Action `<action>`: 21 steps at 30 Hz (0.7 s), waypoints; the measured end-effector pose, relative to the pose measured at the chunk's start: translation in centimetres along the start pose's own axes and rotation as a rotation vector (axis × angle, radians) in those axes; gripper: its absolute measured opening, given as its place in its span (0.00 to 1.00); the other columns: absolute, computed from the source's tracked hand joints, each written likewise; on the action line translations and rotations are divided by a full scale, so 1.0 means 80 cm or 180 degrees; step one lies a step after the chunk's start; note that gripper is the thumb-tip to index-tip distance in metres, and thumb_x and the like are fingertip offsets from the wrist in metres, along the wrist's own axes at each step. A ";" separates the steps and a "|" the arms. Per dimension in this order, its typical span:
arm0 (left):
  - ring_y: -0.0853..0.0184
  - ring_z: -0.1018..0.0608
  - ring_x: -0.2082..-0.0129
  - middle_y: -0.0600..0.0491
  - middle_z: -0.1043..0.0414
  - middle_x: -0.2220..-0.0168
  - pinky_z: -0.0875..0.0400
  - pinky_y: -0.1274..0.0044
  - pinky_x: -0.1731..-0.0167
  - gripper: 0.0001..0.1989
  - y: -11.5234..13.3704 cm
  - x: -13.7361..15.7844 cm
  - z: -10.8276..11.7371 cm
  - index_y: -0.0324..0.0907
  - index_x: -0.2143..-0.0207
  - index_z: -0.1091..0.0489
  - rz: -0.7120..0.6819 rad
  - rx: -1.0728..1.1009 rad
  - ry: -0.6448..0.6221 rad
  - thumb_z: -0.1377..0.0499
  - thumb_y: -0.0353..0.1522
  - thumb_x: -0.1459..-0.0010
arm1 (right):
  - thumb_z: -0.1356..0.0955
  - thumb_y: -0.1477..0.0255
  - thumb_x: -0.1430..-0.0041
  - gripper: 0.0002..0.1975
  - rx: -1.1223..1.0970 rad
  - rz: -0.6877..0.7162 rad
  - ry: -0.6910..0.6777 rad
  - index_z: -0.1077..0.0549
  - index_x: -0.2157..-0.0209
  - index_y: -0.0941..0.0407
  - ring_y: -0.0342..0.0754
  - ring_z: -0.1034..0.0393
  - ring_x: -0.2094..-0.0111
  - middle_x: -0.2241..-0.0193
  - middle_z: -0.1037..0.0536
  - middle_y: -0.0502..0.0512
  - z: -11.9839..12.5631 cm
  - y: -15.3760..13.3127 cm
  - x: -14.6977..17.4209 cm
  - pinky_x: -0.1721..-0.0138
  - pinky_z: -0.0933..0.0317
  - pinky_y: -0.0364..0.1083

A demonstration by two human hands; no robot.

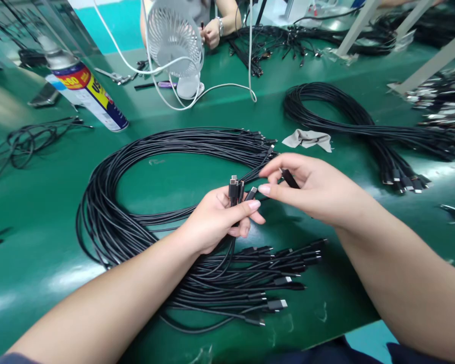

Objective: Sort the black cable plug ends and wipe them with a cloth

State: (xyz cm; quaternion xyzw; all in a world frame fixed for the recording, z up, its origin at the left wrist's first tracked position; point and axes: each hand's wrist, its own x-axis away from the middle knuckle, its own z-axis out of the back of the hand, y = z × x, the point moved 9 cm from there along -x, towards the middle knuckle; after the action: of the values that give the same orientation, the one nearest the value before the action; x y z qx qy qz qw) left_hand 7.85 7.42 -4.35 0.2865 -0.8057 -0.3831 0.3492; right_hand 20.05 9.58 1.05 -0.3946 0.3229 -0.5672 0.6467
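Note:
My left hand [227,215] is closed around several black USB cable plugs [233,191], whose metal tips point up. One more plug [251,193] leans to the right beside them, close to my right fingertips. My right hand [303,187] has a black cable plug [289,178] in its curled fingers, with the thumb and index fingertips apart. Beneath both hands, a big looped bundle of black cables [109,187] lies on the green table [34,283]. Its loose plug ends [276,305] spread to the right below my hands.
A second cable coil [326,101] lies at the right, near a grey cloth scrap [307,140]. A spray can [87,91] and a white fan [174,40] with a trailing white cord stand at the back. Beyond the fan is another person's hand [212,33].

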 end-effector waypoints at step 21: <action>0.71 0.23 0.72 0.48 0.23 0.65 0.30 0.80 0.75 0.15 -0.006 0.002 -0.001 0.37 0.66 0.28 0.0099 0.0078 -0.0099 0.34 0.40 0.49 | 0.34 0.67 0.43 0.09 0.0948 0.0078 -0.0053 0.28 0.75 0.55 0.40 0.41 0.79 0.81 0.30 0.46 -0.005 -0.009 0.001 0.76 0.48 0.42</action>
State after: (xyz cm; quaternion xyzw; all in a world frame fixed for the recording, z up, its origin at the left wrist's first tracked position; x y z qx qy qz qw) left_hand 7.93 7.05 -4.65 0.2722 -0.8200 -0.3722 0.3390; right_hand 19.35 9.42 1.51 -0.2950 0.2346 -0.5976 0.7077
